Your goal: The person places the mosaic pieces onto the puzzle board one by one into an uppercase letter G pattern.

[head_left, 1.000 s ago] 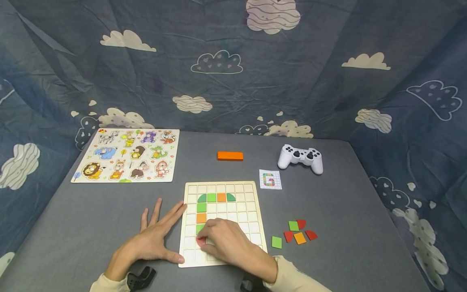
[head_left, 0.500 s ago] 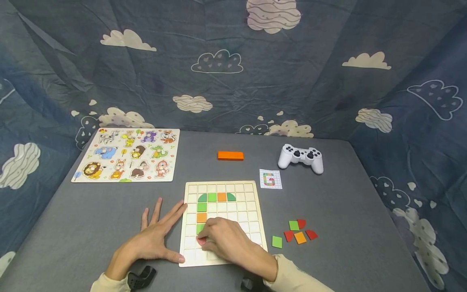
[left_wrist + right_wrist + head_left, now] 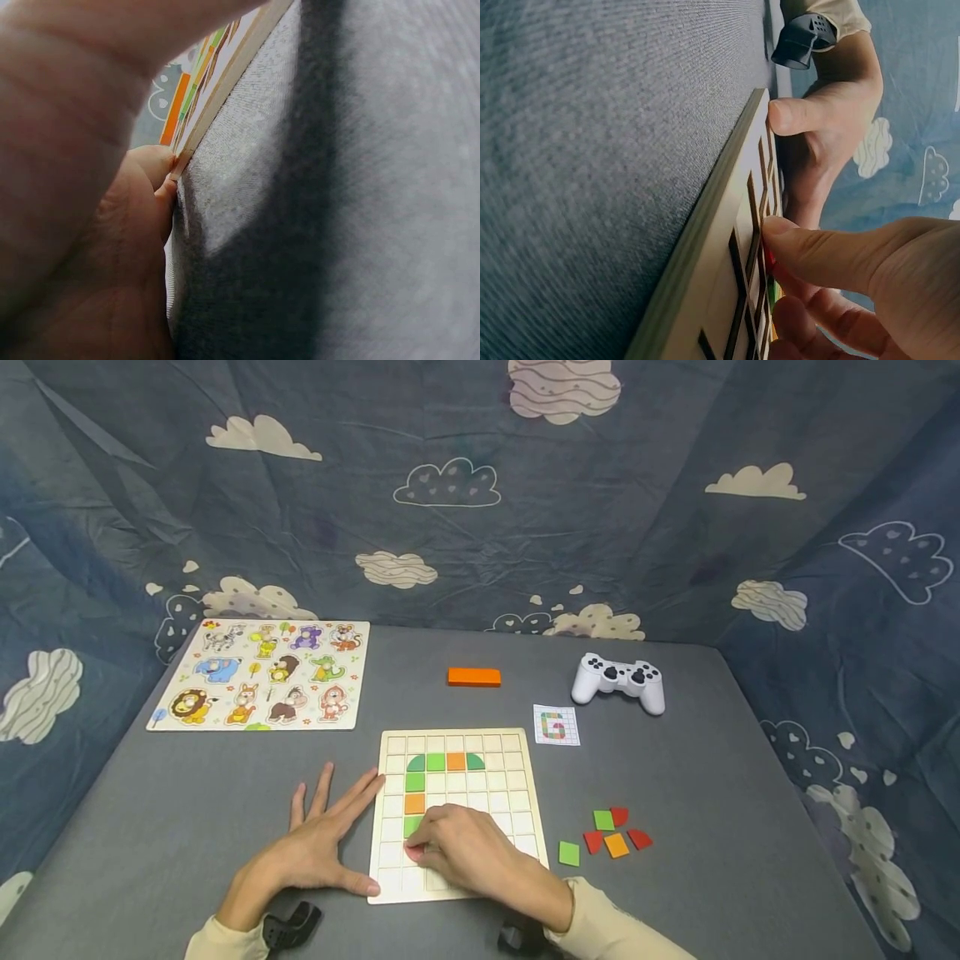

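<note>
A pale wooden grid board [image 3: 517, 781] lies on the grey table. Dark green, light green and orange tiles fill part of its upper row and left side. My right hand [image 3: 476, 852] pinches a red tile [image 3: 413, 853] with thumb and fingers, at the cell just below the lowest green tile [image 3: 412, 825]. The fingers cover most of it; a sliver of the red tile [image 3: 769, 259] shows in the right wrist view. My left hand [image 3: 315, 847] is spread at the board's left edge, thumb at the lower corner and fingertips higher up, touching it.
Loose red, green and orange tiles [image 3: 617, 845] lie right of the board. Behind them are a pattern card [image 3: 557, 725] and a white game controller [image 3: 618, 683]. An orange block [image 3: 474, 677] stands behind the board, an animal puzzle [image 3: 258, 677] at the back left.
My right thumb has shifted slightly up over the red tile, covering more of it. The left hand stays in place on the board. The head view has tilted a little.
</note>
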{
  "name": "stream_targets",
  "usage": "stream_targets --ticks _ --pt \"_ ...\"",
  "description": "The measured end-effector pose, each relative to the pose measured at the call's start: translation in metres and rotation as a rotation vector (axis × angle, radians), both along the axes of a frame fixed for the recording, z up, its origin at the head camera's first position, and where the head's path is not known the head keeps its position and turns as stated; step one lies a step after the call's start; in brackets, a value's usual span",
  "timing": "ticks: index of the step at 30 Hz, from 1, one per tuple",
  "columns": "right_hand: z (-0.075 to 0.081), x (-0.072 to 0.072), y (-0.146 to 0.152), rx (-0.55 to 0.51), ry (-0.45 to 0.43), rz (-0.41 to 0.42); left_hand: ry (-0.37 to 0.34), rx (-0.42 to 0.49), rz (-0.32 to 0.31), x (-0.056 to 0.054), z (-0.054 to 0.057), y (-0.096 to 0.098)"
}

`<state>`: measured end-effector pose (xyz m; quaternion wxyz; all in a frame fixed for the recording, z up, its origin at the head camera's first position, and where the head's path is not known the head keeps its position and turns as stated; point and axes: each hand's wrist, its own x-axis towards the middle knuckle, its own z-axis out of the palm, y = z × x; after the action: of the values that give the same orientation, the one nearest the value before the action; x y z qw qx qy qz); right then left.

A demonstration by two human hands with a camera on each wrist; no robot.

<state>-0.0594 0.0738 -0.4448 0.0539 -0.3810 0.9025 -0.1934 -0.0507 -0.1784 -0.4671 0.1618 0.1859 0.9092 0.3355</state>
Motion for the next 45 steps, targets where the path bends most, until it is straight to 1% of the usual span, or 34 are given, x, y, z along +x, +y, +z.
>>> stream_targets --ticks 11,19,26,34,38,42,45 --pt "0.0 -0.003 0.0 0.013 -0.038 0.016 0.007 0.012 -0.007 0.0 0.001 0.0" --pt "0.002 -0.006 -0.001 -0.004 -0.098 -0.02 0.023 0.001 -0.019 0.0 0.0 0.0" --pt "0.001 -0.005 0.001 0.0 -0.079 -0.031 0.008 -0.012 -0.011 0.0 0.001 0.0" --pt "0.001 -0.005 0.005 -0.008 -0.08 -0.013 0.012 -0.011 -0.005 0.0 0.0 0.001" --pt "0.004 -0.005 0.012 -0.04 -0.096 -0.021 0.015 -0.013 -0.001 0.001 -0.001 0.001" --pt "0.007 -0.007 0.025 -0.068 -0.109 -0.06 0.01 -0.016 0.006 0.001 -0.001 0.0" --pt "0.008 -0.008 0.041 -0.093 -0.082 -0.085 0.005 -0.013 0.007 0.0 -0.001 0.002"
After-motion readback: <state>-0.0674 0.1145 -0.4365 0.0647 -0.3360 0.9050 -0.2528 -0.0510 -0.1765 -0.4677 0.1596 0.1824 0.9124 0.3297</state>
